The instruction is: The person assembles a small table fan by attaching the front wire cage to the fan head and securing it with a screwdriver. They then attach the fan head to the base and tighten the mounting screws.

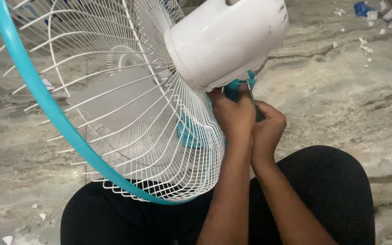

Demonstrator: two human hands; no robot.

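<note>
I have the fan (128,104) tipped across my lap, its cage (128,136) to the left with the teal rim (46,104) curving near my knees, and the white motor housing (225,41) pointing far and right. Both my hands are bunched just under the housing, where the teal neck piece (237,87) shows.

My left hand (230,115) is closed around that neck, bracing it. My right hand (268,127) is curled tight beside it, touching the left, and pinches a thin metal tool (252,93) that stands upright into the neck. I can't tell its tip or what it bites on; my fingers hide that.

As I judge it, the cage is already whole: front and back grilles joined under the rim, the blade (100,102) inside. What's left seems to be this joint at the neck, not yet finished. No stand or base is in view. Bits of scrap (366,47) lie on the stone floor (341,104) far right.
</note>
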